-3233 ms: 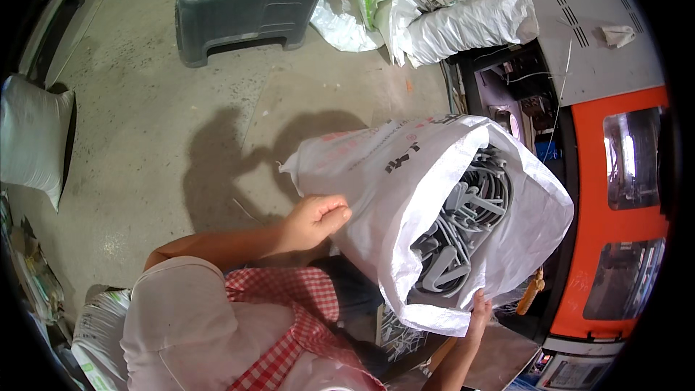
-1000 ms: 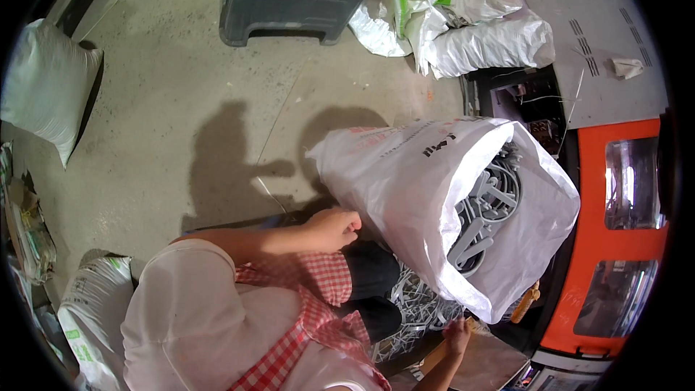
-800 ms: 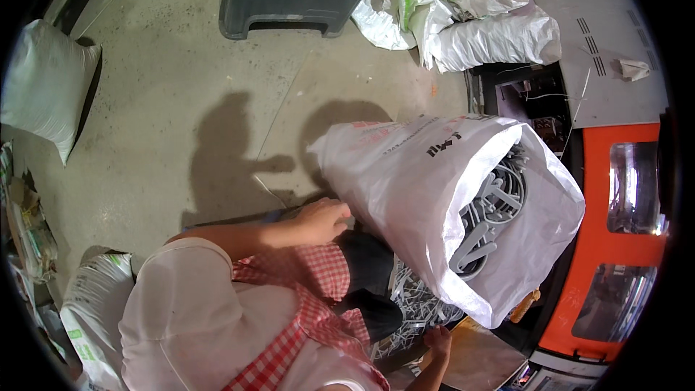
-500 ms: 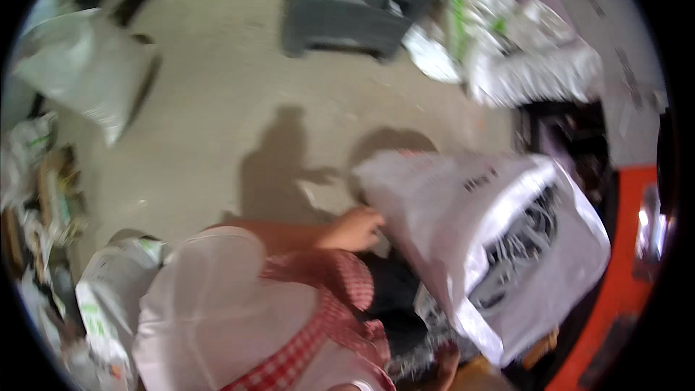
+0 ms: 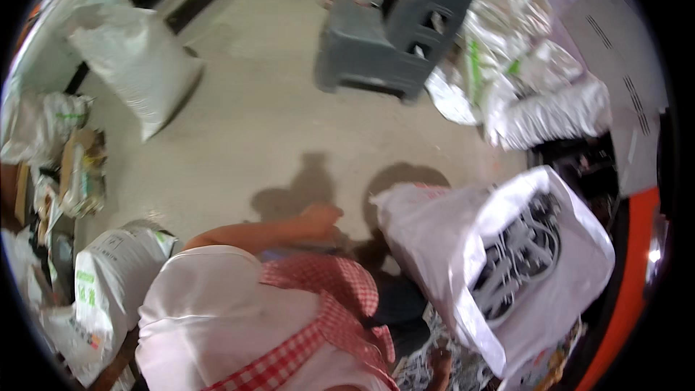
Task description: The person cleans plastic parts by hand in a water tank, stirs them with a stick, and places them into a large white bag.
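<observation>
My left hand (image 5: 321, 221) reaches in over the floor, its fingers curled; whether anything is inside them is hidden. It is apart from a large white sack (image 5: 441, 232) to its right, which leans with its mouth open and turned up. Inside are many grey moulded plastic parts (image 5: 521, 257) with looped shapes. More grey pieces (image 5: 416, 369) lie below the sack at the lower edge. Beside them, partly cut off, is what looks like my right hand (image 5: 439, 368); its fingers cannot be made out. My red checked apron (image 5: 318, 279) and dark trousers (image 5: 398, 311) cover the lower middle.
A grey plastic step stool (image 5: 384, 43) stands at the far middle. White sacks (image 5: 550, 112) are heaped far right, above an orange edge (image 5: 633, 268). One full white sack (image 5: 141, 65) stands far left, another (image 5: 119, 268) near left. Cardboard (image 5: 76, 170) lies along the left side.
My left hand has moved left, away from the white sack's side. The view has shifted, so the stool and sacks appear lower and more of the far floor shows.
</observation>
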Action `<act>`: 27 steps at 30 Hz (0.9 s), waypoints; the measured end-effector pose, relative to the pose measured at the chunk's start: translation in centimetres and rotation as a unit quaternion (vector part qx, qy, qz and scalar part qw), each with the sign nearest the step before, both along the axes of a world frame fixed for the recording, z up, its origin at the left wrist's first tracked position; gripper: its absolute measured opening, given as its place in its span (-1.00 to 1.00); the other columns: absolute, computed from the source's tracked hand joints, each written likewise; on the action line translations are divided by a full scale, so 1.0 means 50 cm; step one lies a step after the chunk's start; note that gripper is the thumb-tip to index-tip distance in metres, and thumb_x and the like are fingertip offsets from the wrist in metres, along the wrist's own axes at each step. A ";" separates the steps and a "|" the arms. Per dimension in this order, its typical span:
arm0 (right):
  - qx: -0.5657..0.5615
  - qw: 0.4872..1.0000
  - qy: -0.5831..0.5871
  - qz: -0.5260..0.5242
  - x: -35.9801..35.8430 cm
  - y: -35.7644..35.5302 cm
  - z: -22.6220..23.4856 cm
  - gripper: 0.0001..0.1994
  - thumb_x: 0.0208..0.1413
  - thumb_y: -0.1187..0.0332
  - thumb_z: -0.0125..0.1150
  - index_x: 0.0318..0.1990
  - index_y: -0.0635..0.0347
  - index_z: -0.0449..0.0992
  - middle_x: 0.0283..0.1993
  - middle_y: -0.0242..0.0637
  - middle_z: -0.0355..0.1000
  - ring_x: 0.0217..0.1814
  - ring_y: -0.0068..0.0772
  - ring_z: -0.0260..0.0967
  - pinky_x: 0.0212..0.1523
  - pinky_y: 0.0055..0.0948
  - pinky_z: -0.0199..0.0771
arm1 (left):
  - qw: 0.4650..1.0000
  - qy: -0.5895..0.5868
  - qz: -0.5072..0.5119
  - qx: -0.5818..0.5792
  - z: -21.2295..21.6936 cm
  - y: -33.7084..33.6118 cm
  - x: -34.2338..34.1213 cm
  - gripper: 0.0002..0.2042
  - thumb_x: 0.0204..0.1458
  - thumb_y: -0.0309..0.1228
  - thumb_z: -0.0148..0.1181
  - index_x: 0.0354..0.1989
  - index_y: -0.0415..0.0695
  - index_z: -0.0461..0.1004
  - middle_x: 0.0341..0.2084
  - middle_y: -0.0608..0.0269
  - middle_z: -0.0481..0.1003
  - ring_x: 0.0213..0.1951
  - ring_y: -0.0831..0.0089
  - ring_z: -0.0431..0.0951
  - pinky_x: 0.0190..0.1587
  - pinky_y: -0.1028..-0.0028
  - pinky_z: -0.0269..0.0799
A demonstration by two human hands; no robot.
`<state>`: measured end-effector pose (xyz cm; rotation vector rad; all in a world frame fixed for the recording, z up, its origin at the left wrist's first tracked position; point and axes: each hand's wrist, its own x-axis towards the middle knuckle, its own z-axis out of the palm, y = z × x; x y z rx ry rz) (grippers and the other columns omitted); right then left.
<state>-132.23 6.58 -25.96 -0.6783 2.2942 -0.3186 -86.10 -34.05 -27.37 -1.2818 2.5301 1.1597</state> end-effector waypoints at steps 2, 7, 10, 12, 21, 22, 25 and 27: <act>0.008 1.000 -0.003 -0.006 0.001 -0.016 0.008 -0.77 -0.02 0.32 0.11 -0.21 0.19 0.44 -0.55 -0.32 0.38 -0.62 -0.46 0.33 -0.66 -0.47 0.31 | 0.998 0.058 0.017 0.003 -0.006 0.031 -0.010 -0.51 -0.13 -0.26 0.13 0.01 -0.18 0.28 -0.06 -0.04 0.34 -0.01 0.03 0.33 0.04 0.19 0.22; -0.014 0.996 -0.040 -0.073 0.000 0.071 0.011 -0.80 -0.03 0.33 0.07 -0.29 0.25 0.46 -0.62 -0.33 0.35 -0.64 -0.55 0.31 -0.68 -0.52 0.29 | 0.974 0.225 0.001 0.015 0.048 0.041 -0.117 -0.48 -0.10 -0.31 0.09 0.08 -0.22 0.20 0.01 -0.04 0.28 0.08 0.07 0.24 0.13 0.26 0.14; 0.026 0.992 -0.007 -0.126 0.049 0.117 0.025 -0.83 -0.02 0.32 0.08 -0.38 0.24 0.44 -0.61 -0.31 0.38 -0.67 -0.52 0.32 -0.69 -0.55 0.30 | 0.983 0.161 -0.068 0.060 0.023 0.040 -0.131 -0.51 -0.09 -0.32 0.08 0.06 -0.24 0.23 -0.02 -0.05 0.30 0.08 0.08 0.24 0.12 0.26 0.14; 0.036 0.984 -0.024 -0.170 0.080 0.141 0.038 -0.84 -0.01 0.32 0.08 -0.39 0.23 0.43 -0.62 -0.32 0.37 -0.67 -0.52 0.31 -0.69 -0.54 0.30 | 0.987 0.138 -0.070 0.051 -0.029 0.053 -0.112 -0.53 -0.09 -0.32 0.08 0.03 -0.24 0.26 -0.05 -0.05 0.34 0.05 0.06 0.28 0.10 0.25 0.16; -0.020 0.867 -0.240 -0.437 0.113 0.277 0.034 -0.73 -0.06 0.43 0.13 -0.17 0.25 0.35 -0.37 -0.11 0.40 -0.52 -0.30 0.35 -0.69 -0.39 0.27 | 0.973 0.064 -0.046 0.217 -0.084 0.037 -0.053 -0.52 -0.10 -0.35 0.07 0.04 -0.25 0.23 -0.12 -0.21 0.35 -0.05 -0.05 0.35 -0.02 0.20 0.27; 0.219 0.971 0.000 -0.098 0.125 0.259 0.010 -0.44 -0.14 0.31 0.26 0.04 0.29 0.22 -0.13 -0.01 0.36 -0.20 -0.14 0.38 -0.37 -0.22 0.44 | 0.976 0.139 0.031 0.163 -0.071 0.038 -0.077 -0.47 -0.10 -0.37 0.07 0.10 -0.24 0.17 -0.06 -0.22 0.31 0.00 -0.04 0.31 0.03 0.21 0.23; 0.059 0.995 0.078 0.017 0.167 0.231 -0.042 -0.18 -0.22 0.20 0.35 0.18 0.31 0.02 0.08 0.00 0.22 0.07 -0.13 0.25 -0.01 -0.24 0.33 | 0.930 0.368 0.017 0.014 0.089 -0.023 -0.193 -0.35 -0.10 -0.37 0.09 0.20 -0.23 -0.01 0.11 -0.13 0.13 0.15 0.01 0.13 0.16 0.25 0.05; 0.105 0.994 0.011 -0.032 0.195 0.127 -0.015 -0.09 -0.25 0.19 0.38 0.22 0.28 -0.07 0.20 0.00 0.09 0.21 -0.18 0.09 0.13 -0.26 0.17 | 0.915 0.402 -0.009 0.011 0.155 -0.056 -0.256 -0.32 -0.11 -0.37 0.10 0.21 -0.24 -0.05 0.15 -0.10 0.07 0.18 0.04 0.08 0.20 0.25 -0.02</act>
